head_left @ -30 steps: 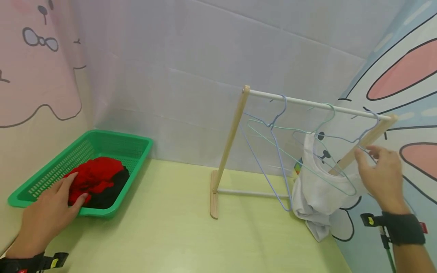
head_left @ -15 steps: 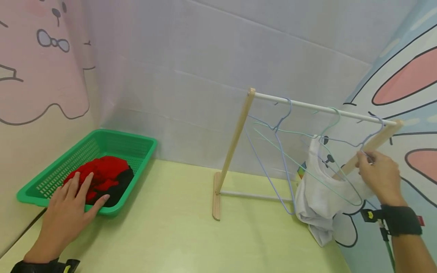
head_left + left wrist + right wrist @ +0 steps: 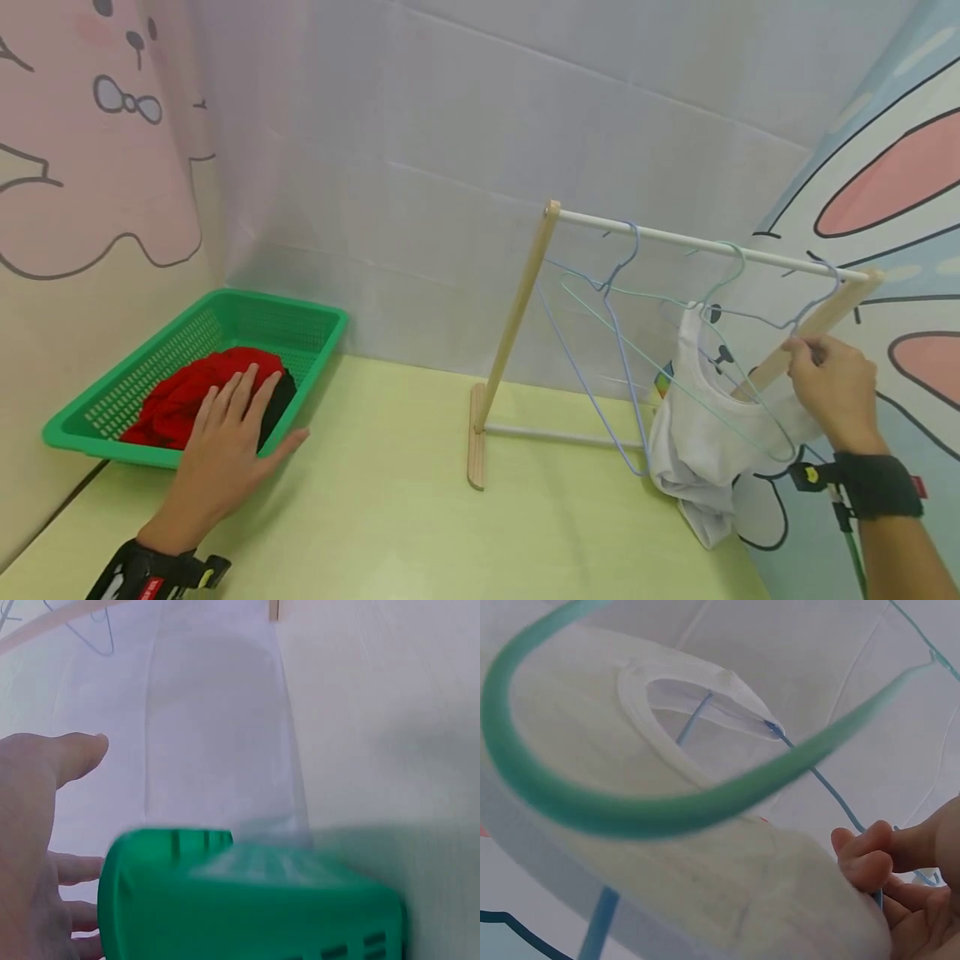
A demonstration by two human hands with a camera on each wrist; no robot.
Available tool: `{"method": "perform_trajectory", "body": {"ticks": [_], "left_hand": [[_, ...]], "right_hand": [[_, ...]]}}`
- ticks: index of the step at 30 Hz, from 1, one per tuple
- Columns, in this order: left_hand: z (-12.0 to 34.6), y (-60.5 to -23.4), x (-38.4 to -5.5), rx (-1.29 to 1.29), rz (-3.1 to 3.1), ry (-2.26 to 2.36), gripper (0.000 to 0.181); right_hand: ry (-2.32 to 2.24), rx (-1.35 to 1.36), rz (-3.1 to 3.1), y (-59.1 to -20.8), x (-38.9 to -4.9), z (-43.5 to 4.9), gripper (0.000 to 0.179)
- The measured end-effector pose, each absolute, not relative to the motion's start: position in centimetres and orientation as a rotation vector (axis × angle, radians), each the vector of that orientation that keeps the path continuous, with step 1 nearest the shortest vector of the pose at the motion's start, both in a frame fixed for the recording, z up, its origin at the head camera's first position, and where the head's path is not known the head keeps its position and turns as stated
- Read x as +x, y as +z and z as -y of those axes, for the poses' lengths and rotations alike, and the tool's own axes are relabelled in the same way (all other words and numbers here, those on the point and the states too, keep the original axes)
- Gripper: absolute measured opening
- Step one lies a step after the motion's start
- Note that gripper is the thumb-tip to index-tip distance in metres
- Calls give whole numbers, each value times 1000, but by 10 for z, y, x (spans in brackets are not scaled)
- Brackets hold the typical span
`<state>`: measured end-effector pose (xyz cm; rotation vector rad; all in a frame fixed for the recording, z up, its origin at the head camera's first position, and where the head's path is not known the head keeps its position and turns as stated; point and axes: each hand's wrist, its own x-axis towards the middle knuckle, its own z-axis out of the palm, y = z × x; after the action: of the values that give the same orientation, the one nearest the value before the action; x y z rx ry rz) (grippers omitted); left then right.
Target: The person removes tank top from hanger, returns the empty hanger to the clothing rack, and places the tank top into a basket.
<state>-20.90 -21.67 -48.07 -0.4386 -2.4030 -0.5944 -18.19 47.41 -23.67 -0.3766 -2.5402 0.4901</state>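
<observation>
My right hand (image 3: 838, 387) pinches the blue wire hanger (image 3: 832, 791) just below its hook, as the right wrist view shows. That hanger's hook is at the right end of the rack's white bar (image 3: 765, 257). A white shirt (image 3: 701, 433) hangs on it, drooping to one side, with the hanger passing through its neck opening. My left hand (image 3: 225, 446) is spread with straight fingers over the near rim of a green plastic basket (image 3: 322, 354). Inside the basket are a bunched red garment (image 3: 195, 383) and black cloth (image 3: 281, 400), partly hidden by my fingers.
A mint-green hanger (image 3: 645, 816) on the bar crosses in front of the shirt. Another blue hanger (image 3: 620, 330) hangs toward the left wooden post (image 3: 517, 321). The rack stands on a pale yellow table (image 3: 360, 500) near the printed curtain (image 3: 922, 200) on the right.
My left hand has moved right along the basket's near side, off the red garment's left part and toward the black cloth. My right hand has closed its pinch on the blue hanger.
</observation>
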Motion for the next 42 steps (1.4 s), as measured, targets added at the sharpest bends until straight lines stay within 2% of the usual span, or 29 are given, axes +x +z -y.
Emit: {"method": "perform_trajectory", "body": {"ticks": [7,14,22,34,42], "left_hand": [[172,-474,-229,-537,2359,-723,84],[138,-481,-235,-599,2382,-864,78],[113,-482,-251,-677,2471,-884,87],[62,-471,-285,-820,2557,-1228,101],[28,-473,-299,-897,2531,-1292,102]], "right_hand": [[514,-417,2506,-237,-180,-471,52],[523,-399,2493,-237,-179,-466,51],[488,-366,2469,-237,-177,-465,48],[492,-353,2472,-234,-175,-465,50],[502,-337,2474,-234,-176,-462,50]]}}
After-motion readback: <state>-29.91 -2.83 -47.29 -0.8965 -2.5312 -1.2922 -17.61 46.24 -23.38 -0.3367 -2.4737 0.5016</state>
